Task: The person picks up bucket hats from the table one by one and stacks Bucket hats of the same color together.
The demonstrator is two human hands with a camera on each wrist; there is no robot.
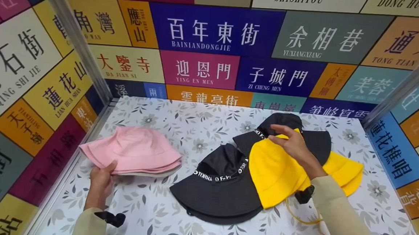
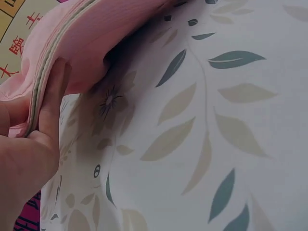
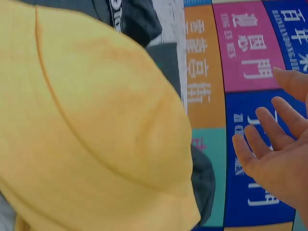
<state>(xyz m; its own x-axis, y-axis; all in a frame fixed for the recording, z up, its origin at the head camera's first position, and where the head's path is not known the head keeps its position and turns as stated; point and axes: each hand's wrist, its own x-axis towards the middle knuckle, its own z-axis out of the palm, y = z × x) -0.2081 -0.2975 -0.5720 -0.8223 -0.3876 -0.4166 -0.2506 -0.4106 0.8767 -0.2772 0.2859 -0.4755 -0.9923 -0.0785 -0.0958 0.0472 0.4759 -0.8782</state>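
On the left of the head view, my left hand (image 1: 100,185) pinches the near brim of a pink bucket hat (image 1: 135,145). More than one brim layer shows there, with a paler edge underneath. In the left wrist view, the thumb and fingers (image 2: 54,103) clasp those brim edges, and the brim tilts up off the cloth. My right hand (image 1: 295,146) hovers over a yellow bucket hat (image 1: 269,172), its fingers spread and holding nothing. That yellow hat lies on a black bucket hat (image 1: 219,196) with a lettered band. Behind it sits another black hat (image 1: 281,120).
More yellow brims (image 1: 349,173) stick out at the right, and a yellow cord (image 1: 298,218) trails on the leaf-patterned cloth (image 1: 142,208). Panels with place names (image 1: 214,30) wall the table at the back and both sides.
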